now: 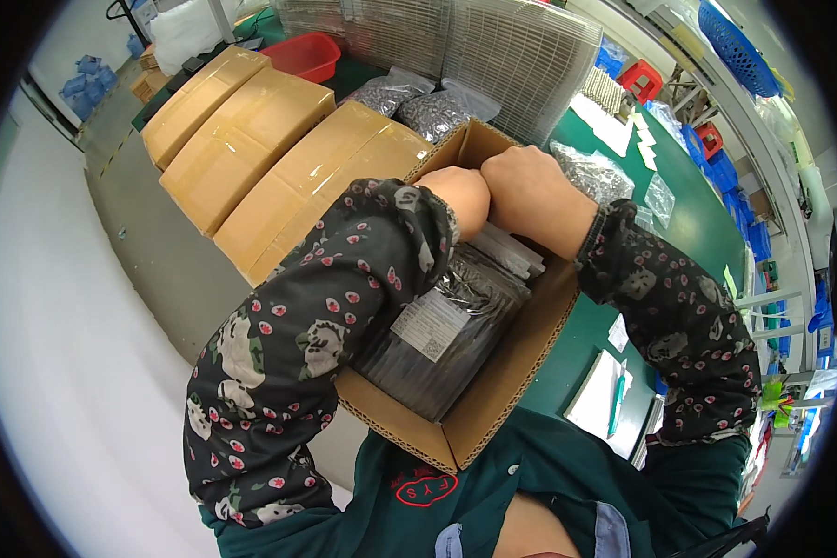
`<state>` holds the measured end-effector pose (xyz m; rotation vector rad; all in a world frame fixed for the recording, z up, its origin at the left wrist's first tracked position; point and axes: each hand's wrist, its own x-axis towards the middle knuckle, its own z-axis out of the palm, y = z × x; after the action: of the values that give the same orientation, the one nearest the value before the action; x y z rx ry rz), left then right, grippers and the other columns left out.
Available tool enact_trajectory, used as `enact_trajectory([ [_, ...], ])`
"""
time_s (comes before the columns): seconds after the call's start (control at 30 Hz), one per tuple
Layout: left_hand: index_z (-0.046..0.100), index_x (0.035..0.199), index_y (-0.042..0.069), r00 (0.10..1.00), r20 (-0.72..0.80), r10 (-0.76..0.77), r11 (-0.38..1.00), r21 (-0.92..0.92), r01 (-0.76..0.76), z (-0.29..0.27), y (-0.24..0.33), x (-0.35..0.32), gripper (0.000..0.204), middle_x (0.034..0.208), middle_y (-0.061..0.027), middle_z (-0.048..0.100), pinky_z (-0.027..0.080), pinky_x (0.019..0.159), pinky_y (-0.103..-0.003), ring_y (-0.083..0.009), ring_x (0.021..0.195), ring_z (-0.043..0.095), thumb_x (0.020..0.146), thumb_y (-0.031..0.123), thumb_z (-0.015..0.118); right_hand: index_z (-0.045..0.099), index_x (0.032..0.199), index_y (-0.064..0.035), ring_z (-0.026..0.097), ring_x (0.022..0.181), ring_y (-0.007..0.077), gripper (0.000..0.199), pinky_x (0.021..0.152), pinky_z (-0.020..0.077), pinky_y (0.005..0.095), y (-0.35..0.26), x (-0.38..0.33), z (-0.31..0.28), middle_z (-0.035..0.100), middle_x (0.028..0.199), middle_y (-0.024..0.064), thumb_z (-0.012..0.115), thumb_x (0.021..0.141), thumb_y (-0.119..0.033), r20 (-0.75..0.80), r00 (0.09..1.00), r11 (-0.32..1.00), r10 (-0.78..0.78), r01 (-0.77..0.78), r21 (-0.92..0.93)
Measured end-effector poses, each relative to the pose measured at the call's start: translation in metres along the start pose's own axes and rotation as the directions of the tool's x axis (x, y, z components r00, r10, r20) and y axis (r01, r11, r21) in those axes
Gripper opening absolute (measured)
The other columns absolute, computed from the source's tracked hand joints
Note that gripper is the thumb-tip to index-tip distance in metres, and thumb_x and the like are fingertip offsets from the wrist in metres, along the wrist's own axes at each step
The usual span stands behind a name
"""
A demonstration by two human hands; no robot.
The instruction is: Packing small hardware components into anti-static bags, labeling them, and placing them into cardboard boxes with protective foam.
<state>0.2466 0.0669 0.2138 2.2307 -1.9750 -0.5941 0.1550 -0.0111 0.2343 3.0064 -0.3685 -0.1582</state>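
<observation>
An open cardboard box (510, 383) stands in front of me, its near corner close to my body. Inside lies a clear plastic bag (420, 379) of dark, thin strip-like parts, with a white label (431, 325) on it. More clear bag plastic (507, 249) lies behind it, under my wrists. At the far end of the box my left hand (465, 195) and my right hand (533, 191) are closed side by side, knuckles up, almost touching. Their fingertips point down into the box and are hidden, so I cannot make out what they grip.
Three taped cardboard boxes (330, 172) stand in a row at the left. Behind are a red basin (305, 58), bags of small dark parts (437, 113) and wire racks (521, 60). On the green table (693, 244) at the right lie a clear bag (593, 175) and a notepad (597, 395) with a pen (616, 405).
</observation>
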Motion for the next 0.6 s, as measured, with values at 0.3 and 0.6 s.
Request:
enact_trajectory([
  [0.3, 0.064, 0.081, 0.000, 1.000, -0.002, -0.017, 0.996, 0.087, 0.017, -0.018, 0.003, -0.023, 0.018, 0.085, -0.0186, 0.062, 0.049, 0.071, -0.038, -0.0324, 0.083, 0.060, 0.069, 0.002, 0.051, 0.061, 0.078, -0.0035, 0.061, 0.075, 0.0289, 0.013, 0.065, 0.0492, 0.0377, 0.004, 0.001, 0.013, 0.062, 0.077, 0.0128, 0.059, 0.068, -0.012, -0.111, 0.993, 0.986, -0.048, 0.064, 0.151],
  [0.6, 0.057, 0.078, 0.001, 0.876, -0.481, 0.032, 0.995, 0.097, 0.017, -0.044, 0.015, -0.064, 0.014, 0.078, -0.0147, 0.061, 0.047, 0.067, -0.038, -0.0307, 0.077, 0.059, 0.079, 0.013, 0.049, 0.060, 0.072, -0.0031, 0.061, 0.069, 0.0288, 0.008, 0.061, 0.0488, 0.0368, 0.003, 0.009, 0.033, 0.061, 0.072, 0.0120, 0.052, 0.072, -0.004, -0.115, 0.950, 0.955, -0.289, 0.294, 0.033],
])
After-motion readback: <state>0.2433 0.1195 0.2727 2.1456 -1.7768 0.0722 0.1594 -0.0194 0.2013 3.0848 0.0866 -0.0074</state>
